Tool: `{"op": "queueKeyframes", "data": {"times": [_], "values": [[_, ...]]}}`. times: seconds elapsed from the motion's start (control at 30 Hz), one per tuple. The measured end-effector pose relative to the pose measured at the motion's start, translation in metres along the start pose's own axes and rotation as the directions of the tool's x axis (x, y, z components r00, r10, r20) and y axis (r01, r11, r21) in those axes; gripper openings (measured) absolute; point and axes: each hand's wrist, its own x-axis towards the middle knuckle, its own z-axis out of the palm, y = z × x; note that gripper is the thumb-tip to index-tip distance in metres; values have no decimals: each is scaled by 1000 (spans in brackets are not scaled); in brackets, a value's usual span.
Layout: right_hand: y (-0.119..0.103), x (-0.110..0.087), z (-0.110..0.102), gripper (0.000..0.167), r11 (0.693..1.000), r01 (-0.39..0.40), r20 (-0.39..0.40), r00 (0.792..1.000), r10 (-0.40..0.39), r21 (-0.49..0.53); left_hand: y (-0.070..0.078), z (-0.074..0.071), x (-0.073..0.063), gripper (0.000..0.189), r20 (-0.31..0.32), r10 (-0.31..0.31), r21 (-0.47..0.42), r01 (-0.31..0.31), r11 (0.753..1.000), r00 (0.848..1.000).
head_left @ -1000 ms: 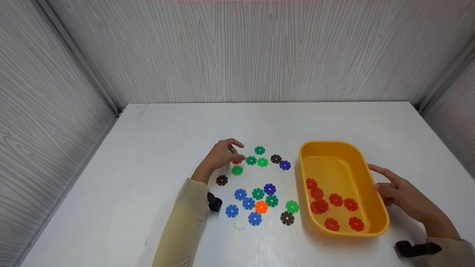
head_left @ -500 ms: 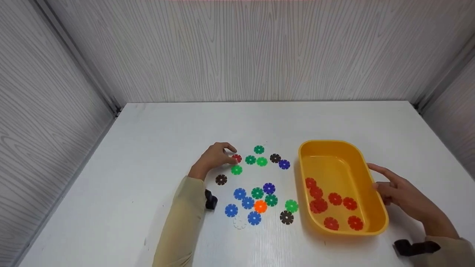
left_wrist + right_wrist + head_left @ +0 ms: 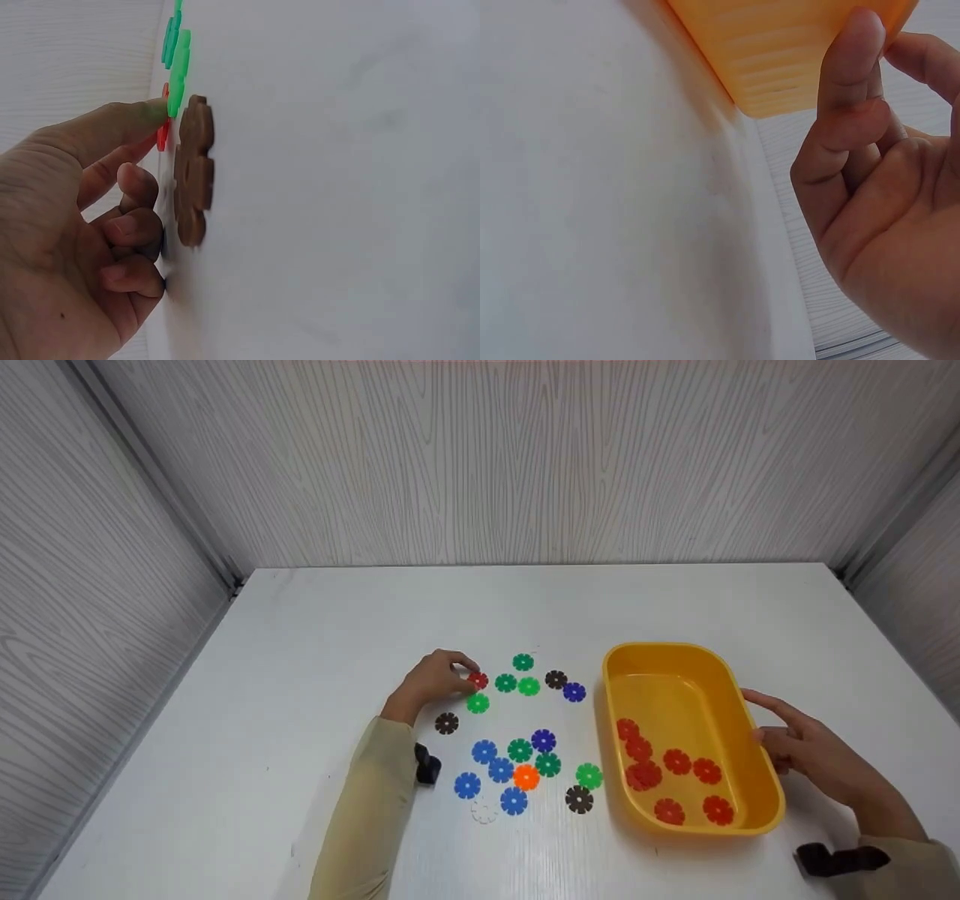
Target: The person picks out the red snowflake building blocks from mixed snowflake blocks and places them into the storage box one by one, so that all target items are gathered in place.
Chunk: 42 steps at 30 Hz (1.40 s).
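Observation:
At the left of the scattered interlocking discs, my left hand (image 3: 437,678) has its index finger and thumb at opposite edges of a red interlocking disc (image 3: 479,680) lying flat on the table. In the left wrist view, the thumb partly hides the red disc (image 3: 162,139); the other fingers curl near the tabletop. A light green disc (image 3: 478,703) and a brown disc (image 3: 447,724) lie close by. My right hand (image 3: 825,761) touches the outer right side of a yellow tray (image 3: 694,649) with index finger and thumb. Several red discs (image 3: 677,761) lie inside the tray.
On the white table (image 3: 360,615) lie more discs: several blue ones (image 3: 501,769), green ones (image 3: 520,750), dark brown ones (image 3: 579,799), an orange one (image 3: 526,777) and a clear one (image 3: 484,811). Wood-grain panels (image 3: 525,465) enclose the back and sides.
My left hand has drawn back slightly left and down, uncovering the red disc, then its index finger and thumb have closed in around it. The right hand and tray have stayed put.

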Motion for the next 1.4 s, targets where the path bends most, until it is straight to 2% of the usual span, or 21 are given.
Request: {"op": "queueKeyframes", "data": {"times": [0.17,0.4,0.63,0.83,1.13,1.4], "values": [[1,1,0,60,1000,4,0,1000,-4,11,0,0,0,30,3,-4,8,4,1000,1000],[1,0,1,62,1000,-17,-11,1000,16,-12,1,3,2,32,-10,19,37,-19,999,1000],[1,-1,0,64,999,-31,-15,999,31,-40,6,5,3,33,9,32,68,-32,997,999],[-1,-1,0,63,999,-25,-7,1000,25,-27,4,4,3,31,1,53,96,-52,994,999],[-1,-1,0,60,1000,5,-11,1000,-5,-29,-5,-1,0,30,-3,61,-50,-61,997,998],[0,-2,1,60,1000,14,-16,1000,-14,-26,-8,-6,-2,30,-35,80,-176,-85,981,996]]}}
